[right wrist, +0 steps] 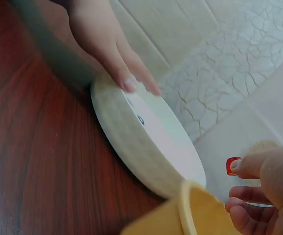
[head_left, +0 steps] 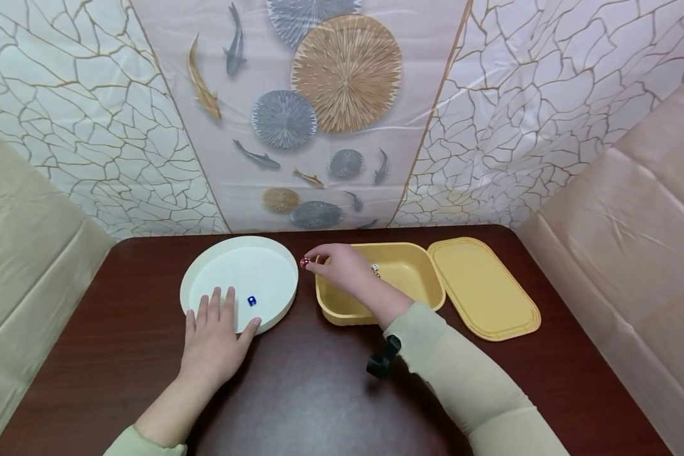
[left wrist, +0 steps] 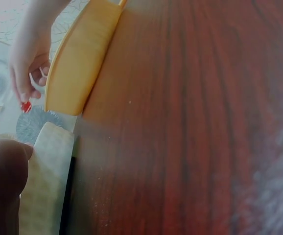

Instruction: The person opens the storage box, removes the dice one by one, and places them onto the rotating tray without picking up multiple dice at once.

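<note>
A red die [head_left: 304, 261] with white dots is pinched between the thumb and fingers of my right hand [head_left: 342, 269]. That hand is above the left rim of a yellow box [head_left: 427, 278], and the right wrist view shows the red die [right wrist: 233, 166] at the thumb tip. Inside the box lie a white die [head_left: 374, 267] and a small dark-patterned thing, partly hidden by the arm. My left hand [head_left: 213, 342] rests on the near rim of a round white tray [head_left: 285, 266], fingers spread and straight. A blue die [head_left: 252, 301] lies in the tray near its thumb.
To the right of the box, a flat yellow lid [head_left: 484, 288] lies on the dark brown table [head_left: 296, 392]. A patterned cloth [head_left: 342, 183] hangs behind the table's back edge. A dark strap with a small device [head_left: 384, 358] is on my right forearm.
</note>
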{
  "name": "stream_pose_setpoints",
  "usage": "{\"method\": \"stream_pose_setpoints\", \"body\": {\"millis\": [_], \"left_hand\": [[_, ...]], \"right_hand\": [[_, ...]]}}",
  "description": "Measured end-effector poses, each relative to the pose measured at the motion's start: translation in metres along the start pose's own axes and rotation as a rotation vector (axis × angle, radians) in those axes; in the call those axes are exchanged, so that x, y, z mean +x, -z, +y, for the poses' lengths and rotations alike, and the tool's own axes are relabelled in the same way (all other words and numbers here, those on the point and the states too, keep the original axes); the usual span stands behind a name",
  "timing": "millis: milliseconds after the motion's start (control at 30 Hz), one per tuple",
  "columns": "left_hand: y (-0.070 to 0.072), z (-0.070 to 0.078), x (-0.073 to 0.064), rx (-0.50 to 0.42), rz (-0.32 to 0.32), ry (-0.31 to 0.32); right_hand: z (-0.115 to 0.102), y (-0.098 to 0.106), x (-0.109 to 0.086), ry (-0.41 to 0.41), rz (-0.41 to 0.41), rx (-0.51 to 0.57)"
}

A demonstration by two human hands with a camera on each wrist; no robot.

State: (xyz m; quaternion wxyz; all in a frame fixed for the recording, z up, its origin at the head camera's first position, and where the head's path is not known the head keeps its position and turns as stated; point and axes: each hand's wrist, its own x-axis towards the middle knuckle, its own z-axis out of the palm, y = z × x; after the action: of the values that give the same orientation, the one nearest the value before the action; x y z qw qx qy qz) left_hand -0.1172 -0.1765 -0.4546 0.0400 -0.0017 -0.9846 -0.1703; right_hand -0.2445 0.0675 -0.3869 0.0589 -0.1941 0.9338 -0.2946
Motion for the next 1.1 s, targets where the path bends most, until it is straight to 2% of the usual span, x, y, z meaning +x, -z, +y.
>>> {"method": "stream_pose_setpoints", "body": {"millis": [133, 500, 800, 933, 1100], "left_hand": [[0.000, -0.001, -0.001, 0.002, 0.003, -0.002], [0.001, 0.000, -0.001, 0.000, 0.015, -0.003], [0.002, -0.001, -0.001, 0.013, 0.021, -0.011], [0.002, -0.001, 0.000, 0.009, 0.021, -0.010], [0.001, 0.000, 0.001, 0.000, 0.017, -0.005]], "right_hand": [[-0.013, -0.009, 0.003, 0.017, -0.022, 0.013], [-0.040, -0.035, 0.010, 0.085, -0.096, -0.073], [-0.058, -0.067, 0.026, 0.098, -0.133, -0.256], [-0.065, -0.076, 0.032, 0.076, -0.154, -0.342], [-0.066, -0.086, 0.039, 0.028, -0.196, -0.378]]}}
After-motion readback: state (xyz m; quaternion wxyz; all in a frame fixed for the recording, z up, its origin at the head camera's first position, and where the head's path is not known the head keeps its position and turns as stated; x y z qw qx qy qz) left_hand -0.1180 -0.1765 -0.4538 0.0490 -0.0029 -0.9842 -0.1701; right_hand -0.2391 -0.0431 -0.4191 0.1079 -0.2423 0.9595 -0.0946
